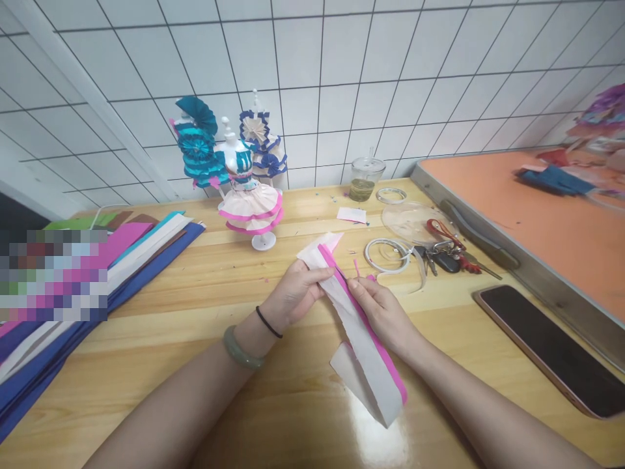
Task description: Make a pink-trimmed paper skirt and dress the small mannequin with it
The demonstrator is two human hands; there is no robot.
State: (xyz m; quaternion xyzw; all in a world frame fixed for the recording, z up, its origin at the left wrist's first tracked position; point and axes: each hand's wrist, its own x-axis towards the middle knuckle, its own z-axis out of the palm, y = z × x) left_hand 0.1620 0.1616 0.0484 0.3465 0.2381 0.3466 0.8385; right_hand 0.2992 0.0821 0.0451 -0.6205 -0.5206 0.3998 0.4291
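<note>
A long white crepe paper strip with a bright pink edge runs between my hands and curls back on itself near the table. My left hand is closed on its upper part, thumb on top. At the pink edge, my right hand pinches with thumb and forefinger. A thin dark line shows by those fingertips; what it is I cannot make out. Narrow pink slivers stick up there. Ahead stands a white dress-form stand wearing a ruffled paper skirt trimmed in pink.
Teal and blue-and-white paper dresses stand by the wall. Left lie folded paper sheets. Rightward are a tape roll, keys, a phone, a cup and a raised orange surface.
</note>
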